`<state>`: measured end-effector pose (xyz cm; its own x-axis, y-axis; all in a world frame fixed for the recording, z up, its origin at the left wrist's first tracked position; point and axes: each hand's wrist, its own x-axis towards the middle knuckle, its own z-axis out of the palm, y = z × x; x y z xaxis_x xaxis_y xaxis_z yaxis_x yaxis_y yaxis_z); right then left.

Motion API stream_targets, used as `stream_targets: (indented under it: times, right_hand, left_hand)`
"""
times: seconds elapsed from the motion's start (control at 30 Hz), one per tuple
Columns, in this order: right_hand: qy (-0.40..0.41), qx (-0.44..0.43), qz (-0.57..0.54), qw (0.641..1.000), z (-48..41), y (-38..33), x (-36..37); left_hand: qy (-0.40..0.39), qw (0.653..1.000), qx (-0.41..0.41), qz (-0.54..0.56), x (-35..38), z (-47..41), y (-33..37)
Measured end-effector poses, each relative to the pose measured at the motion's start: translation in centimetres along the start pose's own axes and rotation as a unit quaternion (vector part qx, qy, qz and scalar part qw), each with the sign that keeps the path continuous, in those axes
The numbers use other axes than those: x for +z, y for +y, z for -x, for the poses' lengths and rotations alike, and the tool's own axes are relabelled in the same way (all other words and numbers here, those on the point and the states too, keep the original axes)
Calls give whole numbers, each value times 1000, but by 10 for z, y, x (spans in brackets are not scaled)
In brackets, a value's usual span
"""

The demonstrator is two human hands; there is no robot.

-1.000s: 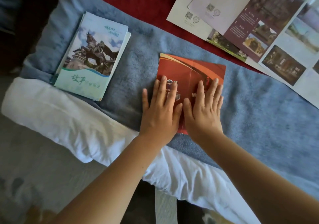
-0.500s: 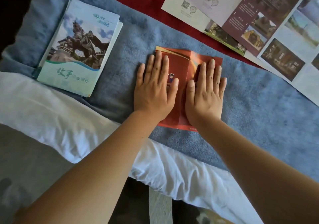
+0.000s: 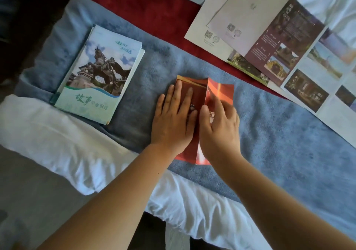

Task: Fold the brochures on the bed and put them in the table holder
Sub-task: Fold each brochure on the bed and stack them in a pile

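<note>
**Pressing a crease into the red brochure**

Head view: both hands work one red brochure [image 3: 194,94] lying on the blue blanket [image 3: 279,134] of the bed. The left hand [image 3: 174,120] lies flat and open, fingers spread over the brochure's left panel — most likely to pin it so the paper cannot slide on the soft cover. The right hand [image 3: 219,128] sits just beside it, thumb touching the fold line, its fingers blurred over the right panel, which lifts slightly at the far edge; whether they press or pinch that panel I cannot tell. Both forearms reach in from the near edge, wrists low.

To the left of the left hand, well apart, rests a stack of folded blue-green brochures [image 3: 100,74]. Beyond the right hand, further up the bed, unfolded brochures [image 3: 273,43] lie spread and overlapping — apparently still awaiting folding. No table holder is in view.
</note>
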<state>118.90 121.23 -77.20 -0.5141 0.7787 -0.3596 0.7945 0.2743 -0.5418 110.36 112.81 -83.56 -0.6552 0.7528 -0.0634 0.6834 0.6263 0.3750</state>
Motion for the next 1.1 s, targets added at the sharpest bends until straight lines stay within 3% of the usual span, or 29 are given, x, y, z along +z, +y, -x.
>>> stream_targets:
  times: [0.17,0.33,0.5,0.67,0.8,0.93,1.1]
  right_hand:
    - [-44,10,-32,998,7,-12,4]
    - [-33,11,-165,986,7,-21,1]
    - [-55,31,-329,942,1,-20,-11]
    - [-53,11,-375,925,5,-13,-21]
    - [-106,16,-434,895,15,-6,-29]
    - [-180,-37,-475,861,31,-3,-33]
    - [-174,-78,-483,854,47,3,-18]
  left_hand:
    - [22,989,-7,147,-4,2,12]
    - [76,978,4,192,-10,9,15]
    - [88,956,15,278,-33,13,16]
    - [109,890,-134,422,-41,18,24]
    - [91,830,-234,498,-44,14,27]
    - [121,799,-253,531,-46,12,34]
    - [163,780,-267,541,-44,11,46]
